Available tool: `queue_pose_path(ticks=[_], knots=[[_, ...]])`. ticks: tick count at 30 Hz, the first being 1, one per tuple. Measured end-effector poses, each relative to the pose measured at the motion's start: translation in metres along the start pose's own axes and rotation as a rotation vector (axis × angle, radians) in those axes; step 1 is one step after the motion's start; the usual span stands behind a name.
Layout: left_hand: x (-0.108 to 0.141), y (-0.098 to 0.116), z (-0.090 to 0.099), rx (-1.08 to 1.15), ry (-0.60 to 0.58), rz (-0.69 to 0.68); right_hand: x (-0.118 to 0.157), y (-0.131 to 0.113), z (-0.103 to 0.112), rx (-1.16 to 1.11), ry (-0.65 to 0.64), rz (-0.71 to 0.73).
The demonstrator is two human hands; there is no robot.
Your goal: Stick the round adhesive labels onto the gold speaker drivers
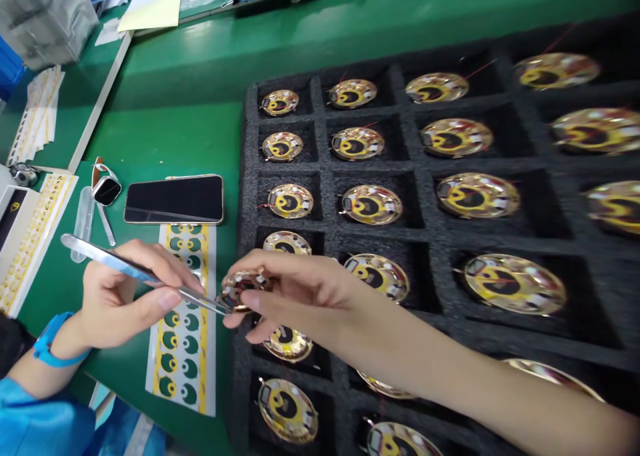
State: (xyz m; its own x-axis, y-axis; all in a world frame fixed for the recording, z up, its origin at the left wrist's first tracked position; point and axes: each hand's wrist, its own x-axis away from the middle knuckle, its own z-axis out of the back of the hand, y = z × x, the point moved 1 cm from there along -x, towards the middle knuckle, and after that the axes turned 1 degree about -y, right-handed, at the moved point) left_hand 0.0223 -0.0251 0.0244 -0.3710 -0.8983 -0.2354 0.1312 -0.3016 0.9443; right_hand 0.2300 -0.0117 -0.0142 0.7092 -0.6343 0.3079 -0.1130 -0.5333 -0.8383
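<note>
Tweezers (117,261) in our left hand (120,296) reach the gold disc (241,289) pinched in our right hand (300,289), the hands close together. Our black foam tray (247,176) holds more discs (372,204).

Gold disc (243,289) partly hidden by right fingers (295,273); lower disc (385,386) under forearm (450,369); foam tray (600,296) cut off at right.

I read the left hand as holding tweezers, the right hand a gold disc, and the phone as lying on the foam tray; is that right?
Not quite: the head view shows the phone on the green mat beside the foam tray. The left hand holds the tweezers and the right hand the gold disc, as you said.
</note>
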Motion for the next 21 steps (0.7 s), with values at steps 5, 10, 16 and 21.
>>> queue_pose_path(ticks=[5, 10, 16, 21], knots=[[0.0, -0.002, -0.003, -0.041, -0.012, 0.012, -0.001, -0.001, 0.001, 0.008, 0.029, 0.063], [0.0, -0.005, -0.006, -0.046, -0.039, -0.002, -0.002, 0.01, 0.003, -0.02, 0.05, 0.094], [0.001, -0.008, -0.007, -0.091, -0.032, 0.002, -0.001, 0.021, 0.003, -0.051, 0.064, 0.17], [0.003, -0.013, -0.009, -0.12, -0.052, 0.024, 0.002, 0.009, 0.0, -0.048, 0.015, 0.138]])
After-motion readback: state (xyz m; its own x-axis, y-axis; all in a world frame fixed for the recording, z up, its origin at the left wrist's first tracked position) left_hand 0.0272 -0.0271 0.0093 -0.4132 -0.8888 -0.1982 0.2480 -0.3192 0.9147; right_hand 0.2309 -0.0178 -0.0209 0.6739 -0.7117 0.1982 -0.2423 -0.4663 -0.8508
